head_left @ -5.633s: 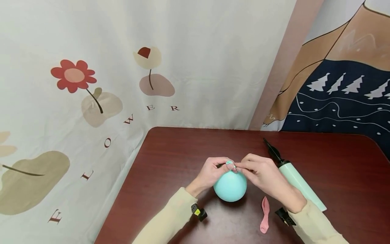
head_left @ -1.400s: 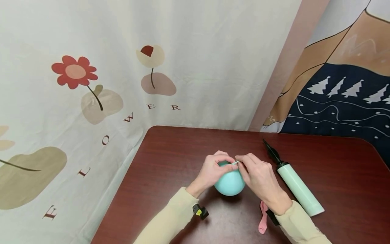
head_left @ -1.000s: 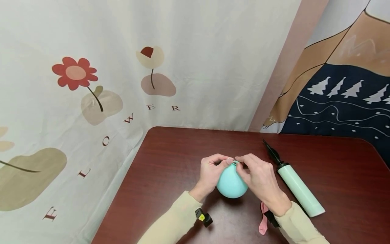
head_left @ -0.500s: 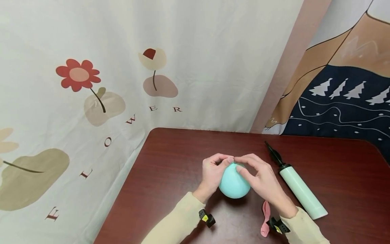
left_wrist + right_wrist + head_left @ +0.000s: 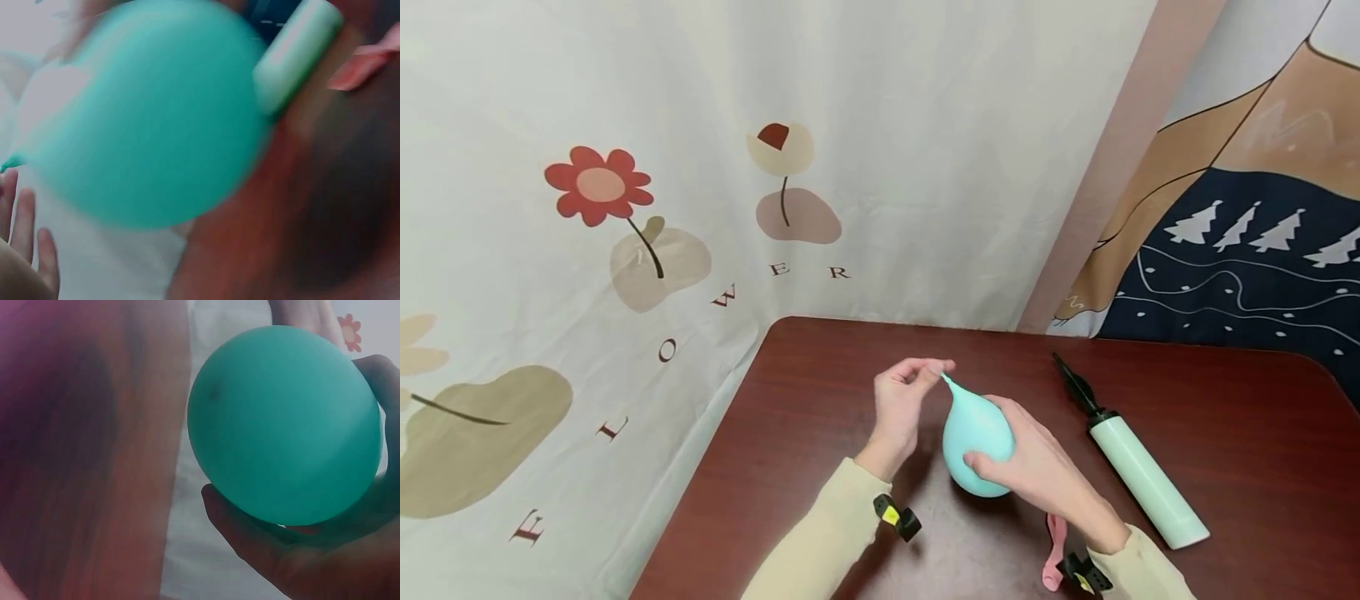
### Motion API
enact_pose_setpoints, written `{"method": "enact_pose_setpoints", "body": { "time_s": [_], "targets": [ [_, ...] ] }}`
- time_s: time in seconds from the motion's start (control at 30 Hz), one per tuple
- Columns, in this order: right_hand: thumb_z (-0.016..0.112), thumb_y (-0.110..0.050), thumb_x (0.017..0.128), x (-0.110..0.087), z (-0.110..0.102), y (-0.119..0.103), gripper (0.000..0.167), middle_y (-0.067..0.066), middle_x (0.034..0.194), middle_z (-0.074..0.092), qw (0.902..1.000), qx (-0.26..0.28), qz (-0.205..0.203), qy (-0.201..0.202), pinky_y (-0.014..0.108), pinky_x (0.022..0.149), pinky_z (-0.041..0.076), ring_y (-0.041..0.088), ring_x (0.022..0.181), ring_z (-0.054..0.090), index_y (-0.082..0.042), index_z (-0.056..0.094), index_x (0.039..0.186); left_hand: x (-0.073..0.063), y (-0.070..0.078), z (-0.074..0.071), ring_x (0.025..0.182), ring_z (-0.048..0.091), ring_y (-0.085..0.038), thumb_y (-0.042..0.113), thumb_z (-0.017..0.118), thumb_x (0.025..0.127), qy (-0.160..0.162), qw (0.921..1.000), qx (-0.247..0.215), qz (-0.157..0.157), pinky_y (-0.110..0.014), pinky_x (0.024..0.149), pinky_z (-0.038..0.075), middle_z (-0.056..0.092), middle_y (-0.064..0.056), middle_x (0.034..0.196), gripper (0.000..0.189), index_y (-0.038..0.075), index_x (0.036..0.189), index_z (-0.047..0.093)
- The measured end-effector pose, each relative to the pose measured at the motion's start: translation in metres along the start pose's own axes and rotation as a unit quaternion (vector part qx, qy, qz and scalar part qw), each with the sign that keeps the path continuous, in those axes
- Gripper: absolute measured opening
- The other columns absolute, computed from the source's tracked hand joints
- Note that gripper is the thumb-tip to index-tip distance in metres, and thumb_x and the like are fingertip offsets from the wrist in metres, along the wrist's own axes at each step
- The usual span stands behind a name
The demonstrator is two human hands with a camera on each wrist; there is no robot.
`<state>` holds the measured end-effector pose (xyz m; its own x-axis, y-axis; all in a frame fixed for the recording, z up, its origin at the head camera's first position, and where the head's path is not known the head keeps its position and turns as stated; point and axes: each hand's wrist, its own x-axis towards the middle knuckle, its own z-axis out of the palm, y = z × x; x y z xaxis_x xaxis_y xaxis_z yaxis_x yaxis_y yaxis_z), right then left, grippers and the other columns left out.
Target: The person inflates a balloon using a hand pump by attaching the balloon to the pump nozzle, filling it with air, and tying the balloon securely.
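Observation:
A turquoise balloon [image 5: 976, 432], inflated to a small teardrop, is held a little above the table. My left hand [image 5: 898, 410] pinches the end of its neck, which is drawn out toward the upper left. Curled round the right side of the balloon's body is my right hand [image 5: 1043, 465], thumb in front. The right wrist view has the round balloon [image 5: 281, 425] between thumb and fingers. Blurred in the left wrist view, the balloon [image 5: 156, 119] has its neck at the left fingertips. Whether the neck is knotted cannot be told.
A limp pink balloon [image 5: 1055, 550] lies near the right wrist, partly covered by it. To the right lies a pale green hand pump [image 5: 1150, 483] with a black nozzle. The dark red table [image 5: 820, 392] meets printed curtains [image 5: 925, 167] at the back.
Both hands were together at the balloon's neck. The right hand has since moved down to grip the balloon's body, and the left has drawn the neck up and left, stretching it.

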<state>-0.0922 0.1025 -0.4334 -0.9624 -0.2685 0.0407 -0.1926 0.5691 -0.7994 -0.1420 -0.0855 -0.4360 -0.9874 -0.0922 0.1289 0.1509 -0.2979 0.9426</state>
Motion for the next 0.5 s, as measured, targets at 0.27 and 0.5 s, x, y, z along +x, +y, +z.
{"method": "enact_pose_setpoints", "body": {
  "time_s": [0.27,0.5],
  "targets": [
    [0.08,-0.058,0.083,0.013,0.001,-0.008,0.098,0.018,0.138,0.056,0.9986,0.023,0.048,0.001,0.049,0.085,0.056,0.034,0.114,0.062,-0.008,0.034,0.154,-0.019,-0.009,-0.005,0.141,0.049,-0.025,0.027,0.054,0.109,-0.124,0.9903,0.008,-0.062,-0.034,0.113,0.042,0.058,-0.006,0.149,0.043,0.003,0.145,0.057],
    [0.067,-0.052,0.097,0.022,-0.006,-0.006,0.085,0.023,0.144,0.05,0.9926,0.095,0.071,0.024,0.054,0.092,0.055,0.04,0.123,0.058,-0.005,0.028,0.156,-0.034,-0.011,-0.029,0.15,0.033,-0.027,0.054,0.059,0.102,-0.247,0.9656,0.043,-0.068,-0.042,0.115,0.038,0.024,-0.007,0.169,0.08,0.019,0.165,0.023]
  ]
}}
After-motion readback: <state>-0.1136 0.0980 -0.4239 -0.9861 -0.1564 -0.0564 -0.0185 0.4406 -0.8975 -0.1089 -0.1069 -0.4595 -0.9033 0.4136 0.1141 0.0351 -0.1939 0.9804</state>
